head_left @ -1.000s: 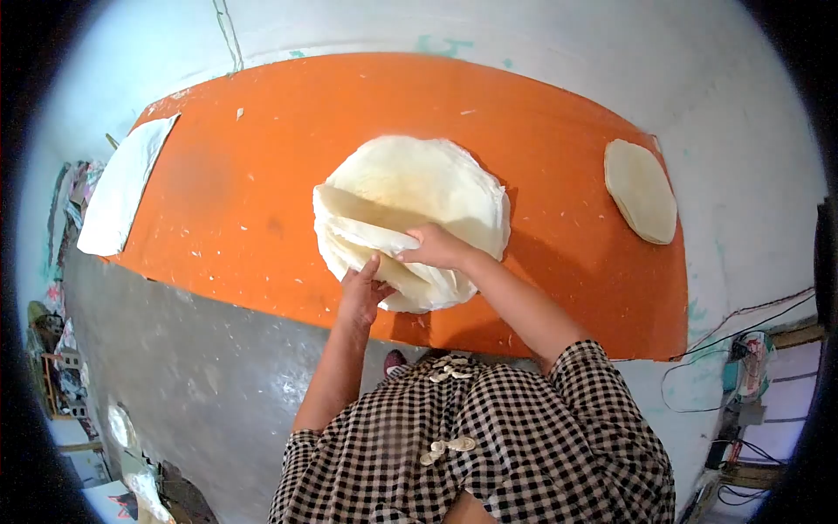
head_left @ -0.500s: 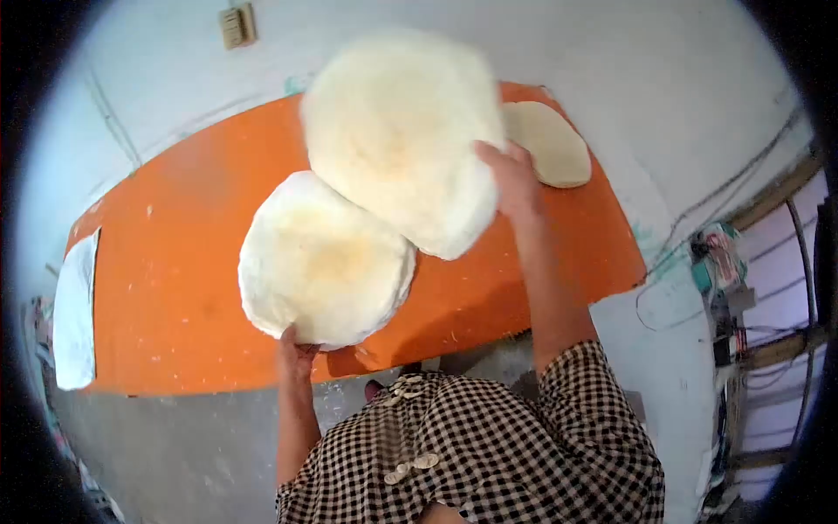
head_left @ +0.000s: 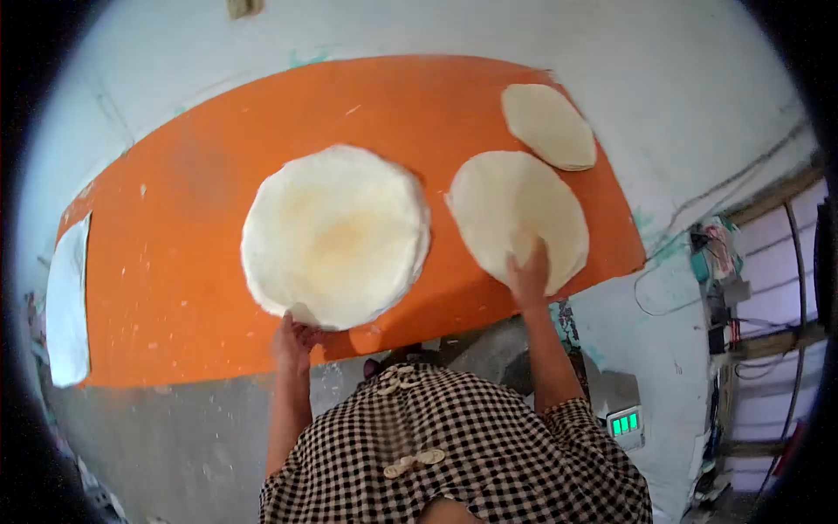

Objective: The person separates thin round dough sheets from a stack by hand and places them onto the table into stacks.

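A thick stack of round, pale flatbreads [head_left: 336, 231] with light brown patches lies mid-table. At its near edge my left hand [head_left: 295, 341] pinches the rim, where a small flap of the top sheet lifts. To the right, a single-looking round flatbread [head_left: 489, 196] lies flat on the orange table. My right hand [head_left: 529, 278] rests on its near part, palm down, thumb and fingers apart. Behind it, another smaller-looking pile of flatbreads [head_left: 550, 127] sits at the far right corner.
The orange tabletop [head_left: 175, 262] stands against a pale wall. A folded white cloth [head_left: 68, 301] lies at its left end. Below on the right is a device with a green lit display [head_left: 625, 424]. Cables and a wooden frame [head_left: 777, 345] run along the right side.
The flatbread my right hand held in the air now lies flat on the table at right. My right hand has come down onto it. My left hand stays at the stack's near edge.
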The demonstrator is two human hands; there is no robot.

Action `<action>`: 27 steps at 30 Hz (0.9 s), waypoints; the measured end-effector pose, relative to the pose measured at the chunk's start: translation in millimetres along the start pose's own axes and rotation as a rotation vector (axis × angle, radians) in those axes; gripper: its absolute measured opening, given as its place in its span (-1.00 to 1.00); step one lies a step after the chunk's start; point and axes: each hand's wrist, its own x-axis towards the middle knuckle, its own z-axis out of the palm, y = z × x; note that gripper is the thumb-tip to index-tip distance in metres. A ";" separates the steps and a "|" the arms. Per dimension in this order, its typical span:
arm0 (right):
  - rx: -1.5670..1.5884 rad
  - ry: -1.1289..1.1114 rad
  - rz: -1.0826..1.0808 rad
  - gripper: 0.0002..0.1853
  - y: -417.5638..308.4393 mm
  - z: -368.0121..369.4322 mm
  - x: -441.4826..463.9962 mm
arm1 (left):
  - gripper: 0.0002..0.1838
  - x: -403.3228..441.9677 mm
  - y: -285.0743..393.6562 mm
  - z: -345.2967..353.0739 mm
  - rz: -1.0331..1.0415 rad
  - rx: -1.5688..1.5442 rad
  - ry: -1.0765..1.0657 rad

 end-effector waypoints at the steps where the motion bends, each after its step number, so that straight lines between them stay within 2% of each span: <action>1: 0.173 -0.116 -0.179 -0.40 -47.2 5.6 3.0 | -0.62 2.1 0.5 -15.1 -0.003 -0.012 -0.042; 3: 0.318 -0.419 -0.529 -0.42 -173.7 22.8 -19.2 | -0.69 -5.3 2.2 -27.9 0.031 -0.057 0.051; 6: 0.268 -0.695 -0.754 -0.23 -243.1 48.1 -62.2 | -0.76 -29.1 4.8 -16.0 0.080 -0.089 0.041; 8: 0.216 -0.717 -0.839 -0.20 -263.2 59.7 -73.0 | -0.80 -37.4 7.3 -16.4 0.083 -0.119 0.033; 11: 0.081 -0.688 -0.872 -0.23 -277.6 65.5 -70.8 | -0.84 -42.0 9.7 -19.5 0.044 -0.207 0.040; 14: 0.144 -0.884 -0.765 -0.31 -282.1 60.3 -59.7 | -0.83 -36.5 12.4 -17.9 0.044 -0.199 0.043; 15: 0.218 -0.742 -0.761 -0.50 -280.6 55.5 -61.3 | -0.83 -31.8 12.0 -16.8 0.053 -0.202 0.020; 18: 0.183 -0.811 -0.707 -0.67 -273.2 69.6 -54.0 | -0.83 -8.4 6.3 -10.1 0.045 -0.210 -0.042; 19: 0.263 -0.671 -0.737 -0.81 -274.3 65.9 -53.3 | -0.83 0.3 5.0 -5.6 0.023 -0.219 -0.056; 20: 0.236 -0.687 -0.728 -0.82 -275.3 67.2 -53.7 | -0.83 7.1 4.7 -2.4 0.003 -0.229 -0.070; 23: 0.161 -0.734 -0.717 -0.83 -273.5 72.3 -48.8 | -0.63 19.6 4.7 9.1 -0.111 -0.171 0.002; 26: 0.122 -0.833 -0.689 -0.81 -282.0 70.1 -37.2 | -0.60 35.2 6.6 8.2 -0.176 -0.257 -0.038; 27: 0.121 -0.889 -0.656 -0.82 -287.4 65.6 -24.4 | -0.59 36.6 9.9 7.9 -0.105 -0.217 -0.044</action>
